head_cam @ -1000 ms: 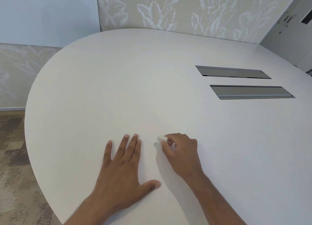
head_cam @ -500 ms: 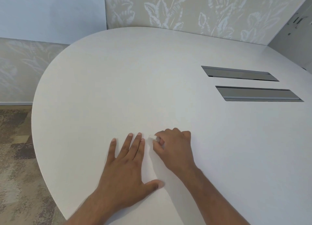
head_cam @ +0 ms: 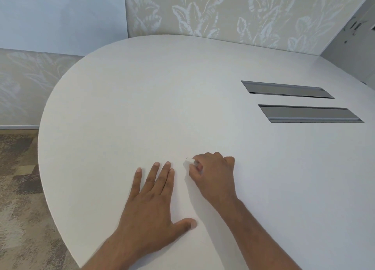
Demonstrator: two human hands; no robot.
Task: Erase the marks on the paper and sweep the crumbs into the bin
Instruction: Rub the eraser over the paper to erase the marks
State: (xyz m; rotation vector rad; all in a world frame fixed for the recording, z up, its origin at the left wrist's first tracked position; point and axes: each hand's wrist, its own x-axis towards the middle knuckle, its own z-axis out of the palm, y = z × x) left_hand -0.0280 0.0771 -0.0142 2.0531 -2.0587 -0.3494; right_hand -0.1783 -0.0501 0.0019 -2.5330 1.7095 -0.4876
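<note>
My right hand (head_cam: pixel 213 178) is shut on a small white eraser (head_cam: pixel 189 161), whose tip presses on the surface just right of my left fingertips. My left hand (head_cam: pixel 154 205) lies flat, palm down, fingers apart and thumb stretched to the right. The paper (head_cam: pixel 182 198) under both hands is white on the white table (head_cam: pixel 142 97), and I can hardly make out its edges. I see no marks and no crumbs at this size. No bin is in view.
Two grey rectangular cable slots (head_cam: pixel 286 89) (head_cam: pixel 310 113) are set into the table at the right. The rounded table edge (head_cam: pixel 40 158) drops to patterned carpet (head_cam: pixel 18 188) at the left. Leaf-patterned wall panels (head_cam: pixel 223 12) stand behind the table.
The eraser slid left toward my left fingertips, then came back a little to the right. My left hand stayed flat in place. The view shifted slightly.
</note>
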